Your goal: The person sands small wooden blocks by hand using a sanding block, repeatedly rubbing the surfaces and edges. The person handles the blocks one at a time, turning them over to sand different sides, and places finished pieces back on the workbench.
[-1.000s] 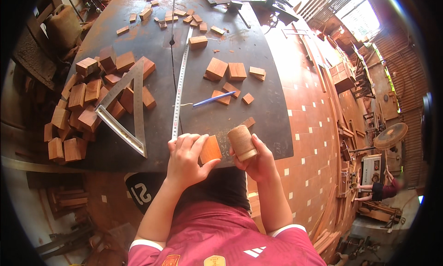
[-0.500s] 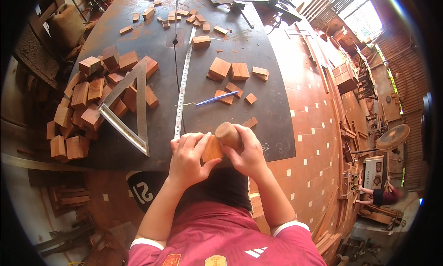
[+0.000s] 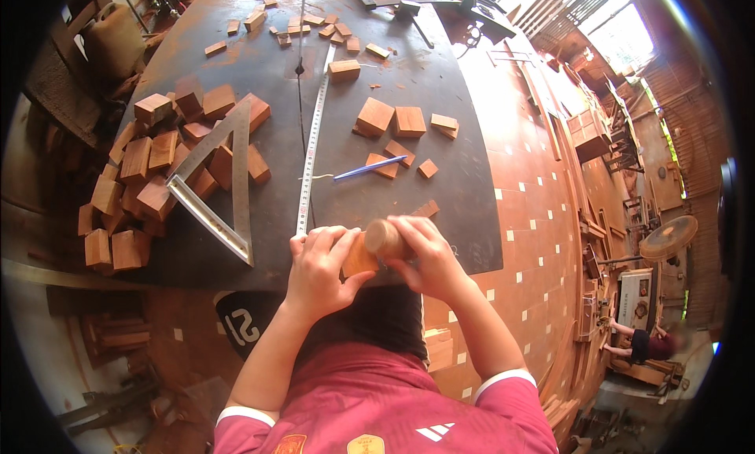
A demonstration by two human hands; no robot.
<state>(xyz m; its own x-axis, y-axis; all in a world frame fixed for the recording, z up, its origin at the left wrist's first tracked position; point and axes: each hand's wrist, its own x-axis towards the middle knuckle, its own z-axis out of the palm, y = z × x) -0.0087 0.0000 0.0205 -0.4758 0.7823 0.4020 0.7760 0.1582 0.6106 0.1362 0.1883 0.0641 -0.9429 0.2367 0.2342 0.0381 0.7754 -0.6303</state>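
Note:
My left hand is closed around a small reddish-brown wooden block at the near edge of the dark table. In my right hand is a round wooden cylinder, its end face turned up. The cylinder presses against, or lies very close to, the block's right side; their contact is partly hidden by my fingers. Just beyond my hands a white measuring tape runs away along the tabletop. A blue pen rests across small wood pieces to its right.
A metal triangle square leans on a heap of wooden blocks at left. Loose blocks lie right of the tape, and several offcuts farther back. A clamp-like metal tool lies at the far edge. Another person is at far right.
My right hand has shifted slightly and rolled the cylinder, whose end face now turns more toward me; my right elbow has swung outward. The left hand and block stay about where they were.

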